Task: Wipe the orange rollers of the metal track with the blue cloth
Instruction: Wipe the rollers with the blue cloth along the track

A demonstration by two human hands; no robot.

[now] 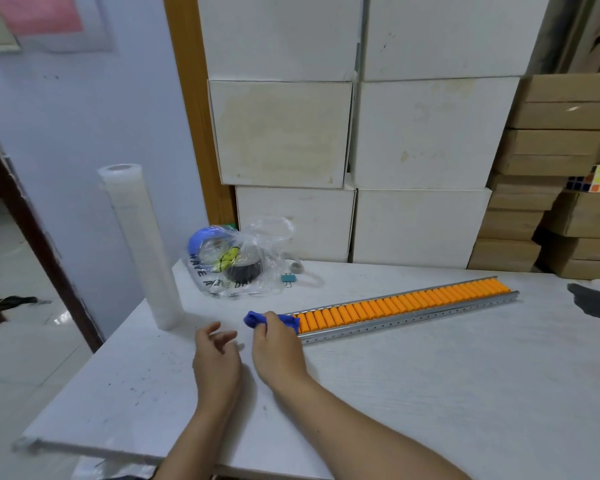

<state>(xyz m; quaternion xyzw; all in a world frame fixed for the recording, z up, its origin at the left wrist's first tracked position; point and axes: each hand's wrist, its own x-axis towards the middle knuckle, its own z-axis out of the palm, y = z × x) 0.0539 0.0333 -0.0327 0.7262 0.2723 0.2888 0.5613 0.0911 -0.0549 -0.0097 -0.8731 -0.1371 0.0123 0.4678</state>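
Observation:
A long metal track (413,318) lies across the white table, running from near centre up to the right, filled with a row of orange rollers (402,304). My right hand (276,348) grips a bunched blue cloth (257,320) and holds it at the track's near left end, where the cloth covers the first rollers. My left hand (215,355) hovers just left of it above the table, fingers apart and holding nothing.
An upright roll of clear film (141,249) stands at the table's left. A plastic bag with tape rolls (234,261) and a binder clip (289,278) lie behind the track. A dark stain (594,301) marks the right. White and brown boxes (420,136) stack behind.

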